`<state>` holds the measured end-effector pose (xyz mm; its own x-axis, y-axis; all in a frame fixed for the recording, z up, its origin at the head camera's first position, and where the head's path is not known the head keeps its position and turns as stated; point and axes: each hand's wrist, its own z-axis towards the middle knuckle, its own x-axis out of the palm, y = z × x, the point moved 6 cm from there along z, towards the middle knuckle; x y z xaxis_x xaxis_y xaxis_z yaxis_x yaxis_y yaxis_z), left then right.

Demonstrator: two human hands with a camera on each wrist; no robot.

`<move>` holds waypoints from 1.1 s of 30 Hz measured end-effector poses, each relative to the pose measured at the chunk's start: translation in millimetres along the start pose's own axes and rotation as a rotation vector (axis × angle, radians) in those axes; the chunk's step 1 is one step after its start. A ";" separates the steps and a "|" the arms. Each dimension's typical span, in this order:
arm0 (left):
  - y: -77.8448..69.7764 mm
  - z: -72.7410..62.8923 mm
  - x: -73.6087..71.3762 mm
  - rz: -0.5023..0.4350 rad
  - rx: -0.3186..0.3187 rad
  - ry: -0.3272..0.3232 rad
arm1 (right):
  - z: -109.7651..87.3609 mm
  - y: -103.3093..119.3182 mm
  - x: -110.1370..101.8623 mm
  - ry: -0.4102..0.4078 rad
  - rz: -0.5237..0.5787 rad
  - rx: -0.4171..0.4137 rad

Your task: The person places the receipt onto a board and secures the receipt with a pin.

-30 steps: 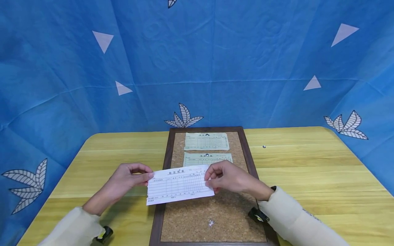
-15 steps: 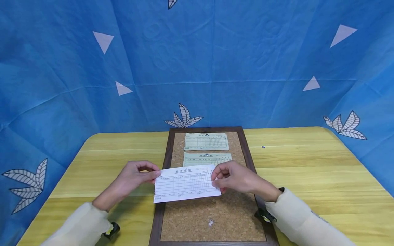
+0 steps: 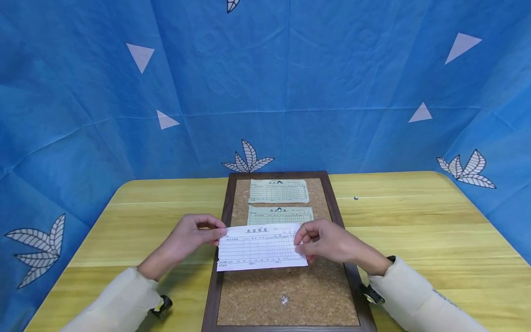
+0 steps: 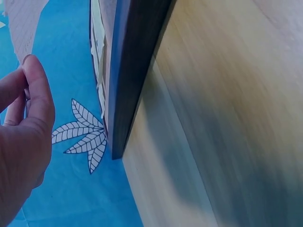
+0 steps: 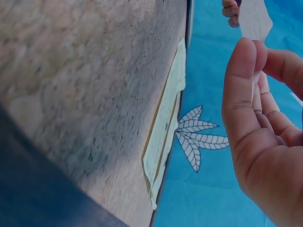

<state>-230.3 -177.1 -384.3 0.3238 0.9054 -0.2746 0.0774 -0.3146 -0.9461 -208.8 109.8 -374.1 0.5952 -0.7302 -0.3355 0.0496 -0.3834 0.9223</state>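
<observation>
A white printed receipt slip (image 3: 261, 249) is stretched level between both hands, above the cork board (image 3: 286, 295). My left hand (image 3: 195, 237) pinches its left edge between thumb and forefinger. At the opposite edge, my right hand (image 3: 325, 242) pinches it the same way; the right wrist view shows thumb and fingertip meeting on the paper (image 5: 255, 21). Behind the slip, two pale green receipts are fixed to the board by tacks: the upper receipt (image 3: 278, 191) shows whole, while the lower receipt (image 3: 290, 214) is partly covered by the slip.
A dark wooden frame (image 3: 338, 221) borders the cork board, lying on a yellow wood-grain table (image 3: 415, 230). A small silver tack (image 3: 356, 198) lies right of the board. Near the board's front is a small whitish mark (image 3: 284, 299). Blue patterned cloth (image 3: 290, 92) hangs behind the table.
Both hands have carried the slip rightward until it sits more squarely over the board, and its tilt has lessened. Each hand keeps its pinch.
</observation>
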 end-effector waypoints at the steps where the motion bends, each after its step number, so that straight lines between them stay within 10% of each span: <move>1: -0.7 0.6 1.0 0.001 0.004 0.004 | -1.1 -0.4 -0.7 0.000 0.004 0.002; 33: -8.4 16.2 28.9 0.034 0.030 0.070 | -19.8 -13.9 -13.8 -0.025 0.015 0.044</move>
<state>-236.9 -143.6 -387.1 0.3913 0.8717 -0.2951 0.0368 -0.3352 -0.9414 -201.8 136.4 -378.5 0.5751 -0.7500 -0.3267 0.0049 -0.3962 0.9182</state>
